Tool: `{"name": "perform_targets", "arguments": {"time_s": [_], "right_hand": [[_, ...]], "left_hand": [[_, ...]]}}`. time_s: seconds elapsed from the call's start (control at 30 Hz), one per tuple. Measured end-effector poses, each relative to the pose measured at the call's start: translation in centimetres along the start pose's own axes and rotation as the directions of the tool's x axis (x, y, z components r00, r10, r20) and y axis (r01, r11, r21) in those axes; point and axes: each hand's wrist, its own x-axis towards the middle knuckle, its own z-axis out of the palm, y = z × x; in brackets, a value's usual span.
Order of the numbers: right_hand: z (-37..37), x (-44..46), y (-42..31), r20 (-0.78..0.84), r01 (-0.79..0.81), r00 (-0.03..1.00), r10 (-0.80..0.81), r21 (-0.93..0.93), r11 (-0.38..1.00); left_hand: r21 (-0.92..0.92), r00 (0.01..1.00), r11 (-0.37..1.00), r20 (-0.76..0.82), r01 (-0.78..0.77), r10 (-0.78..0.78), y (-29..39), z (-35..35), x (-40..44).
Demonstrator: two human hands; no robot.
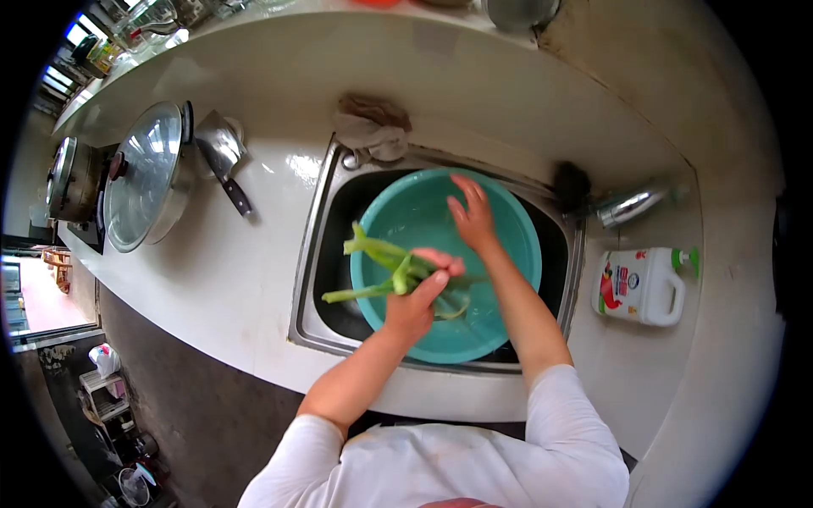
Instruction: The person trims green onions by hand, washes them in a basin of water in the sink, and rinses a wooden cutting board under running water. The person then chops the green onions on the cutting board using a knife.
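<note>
My left hand is wrapped round a bunch of green vegetable stalks, whose exact kind I cannot make out. The pale green cut ends point left, past the rim of a round teal basin. My right hand is over the back part of the basin, fingers apart and holding nothing. Water appears to lie in the basin, which sits inside a metal sink. Part of the bunch is hidden behind my left fingers.
A cleaver lies on the counter to the left, near a large lidded pan. Cloths hang at the sink's back edge. At right are a faucet, a dark scrubber and a white pump jug.
</note>
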Motion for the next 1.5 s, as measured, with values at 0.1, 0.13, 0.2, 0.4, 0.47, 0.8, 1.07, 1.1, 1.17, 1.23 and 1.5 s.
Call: {"name": "perform_targets", "arguments": {"time_s": [0.1,0.13,0.2,0.4,0.47,0.8,1.07,1.1,1.17,1.23,1.5], "right_hand": [[-1.4,-7.7,6.4,0.222,-0.443,0.839,0.497,-0.252,0.86],[-1.3,-8.2,6.8,0.216,-0.45,0.837,0.503,-0.252,0.857],[-0.5,-9.3,7.6,0.32,-0.537,0.563,0.762,-0.56,0.631],[-4.5,-7.3,1.8,0.159,-0.556,0.816,0.556,0.479,0.679],[-3.8,-6.8,-1.6,0.222,-0.403,0.912,0.346,0.327,0.855],[5.3,-11.4,1.3,0.459,-0.01,0.74,0.492,-0.724,0.689],[1.9,-11.2,-1.5,0.357,-0.315,0.55,0.755,-0.748,0.584],[2.6,-11.8,-1.3,0.563,-0.167,0.569,0.599,-0.634,0.755],[2.6,-11.9,-1.1,0.738,-0.027,0.539,0.405,-0.465,0.885],[0.4,-10.0,-0.6,0.45,-0.146,0.601,0.66,-0.751,0.645],[6.5,-7.7,-1.8,0.771,0.139,0.565,0.295,-0.442,0.886]], "left_hand": [[-0.022,0.956,0.993,0.267,-0.116,0.118,-0.1,1.0,2.6],[-0.017,0.975,0.997,0.209,-0.076,0.078,-0.5,0.4,3.5],[0.082,0.999,0.996,0.035,-0.029,0.027,-1.4,-1.8,5.2],[-0.003,0.982,1.0,-0.189,-0.001,0.001,-2.9,-9.4,7.4],[0.014,0.986,1.0,-0.163,0.014,-0.012,-3.6,-8.5,7.6],[0.572,0.883,0.76,-0.469,0.308,-0.005,-9.9,-14.5,9.4],[0.547,0.986,0.835,-0.098,-0.062,0.138,-1.5,-7.9,3.4],[0.575,0.98,0.813,-0.091,-0.092,0.175,-0.2,-8.4,3.2],[0.526,0.973,0.84,-0.09,-0.134,0.212,2.8,-8.3,2.7],[0.441,0.956,0.871,-0.086,-0.216,0.281,5.7,-7.8,2.7],[0.31,0.914,0.905,-0.188,-0.292,0.359,9.2,-7.7,0.3]]}}
